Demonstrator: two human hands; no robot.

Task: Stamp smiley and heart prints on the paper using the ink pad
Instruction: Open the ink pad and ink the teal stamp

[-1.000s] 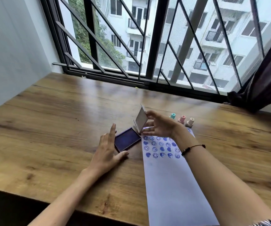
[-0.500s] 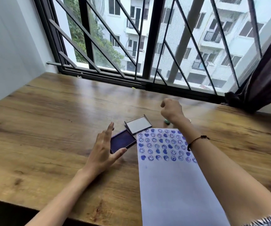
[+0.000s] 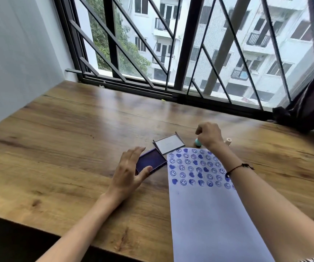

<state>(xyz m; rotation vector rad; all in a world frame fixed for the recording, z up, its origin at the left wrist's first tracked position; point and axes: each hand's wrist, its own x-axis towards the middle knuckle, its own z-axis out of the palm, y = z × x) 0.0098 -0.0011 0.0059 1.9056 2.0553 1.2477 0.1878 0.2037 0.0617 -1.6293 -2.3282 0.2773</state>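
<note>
Two hands: left (image 3: 127, 174) steadies square ink pad (image 3: 150, 162), right (image 3: 210, 135) grips teal stamp (image 3: 197, 142).

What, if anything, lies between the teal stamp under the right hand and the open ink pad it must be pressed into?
Nothing blocks the way. The teal stamp sits under the right hand; the ink pad lies open, its lid flipped flat between them, low enough to pass over. The left hand rests at the pad's near edge, leaving most of the ink bare.

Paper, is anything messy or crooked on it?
A bit. The paper lies slanted on the table, and some blue prints in the lowest row look smudged. No ink spilled around the ink pad.
</note>
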